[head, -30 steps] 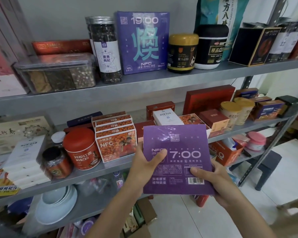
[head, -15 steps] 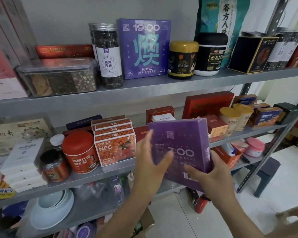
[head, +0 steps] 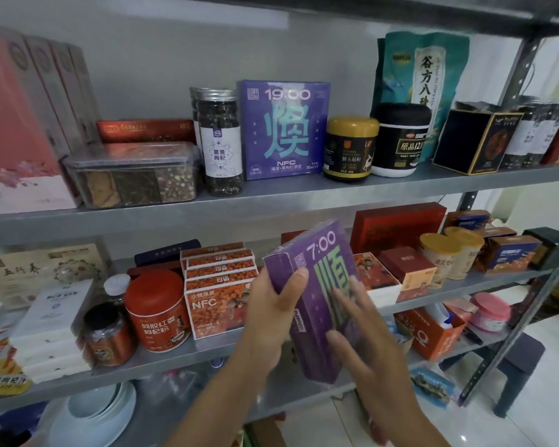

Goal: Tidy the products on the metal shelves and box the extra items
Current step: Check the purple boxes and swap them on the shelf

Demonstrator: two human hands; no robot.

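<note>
— Where was the purple box [head: 317,253]?
— Tilted, in front of the middle shelf [head: 162,356]. The left hand [head: 268,321] gripped its side, fingers curled; the right hand [head: 371,359] lay on its front, fingers straight.

Shop stockroom: product-laden metal shelves [head: 271,201]

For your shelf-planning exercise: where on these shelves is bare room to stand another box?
Top shelf: a bare gap between the black jar and the dark box, before the teal bag. Middle shelf: crowded from the red tin to the NFC boxes; the purple box hides the spot beside them.
</note>
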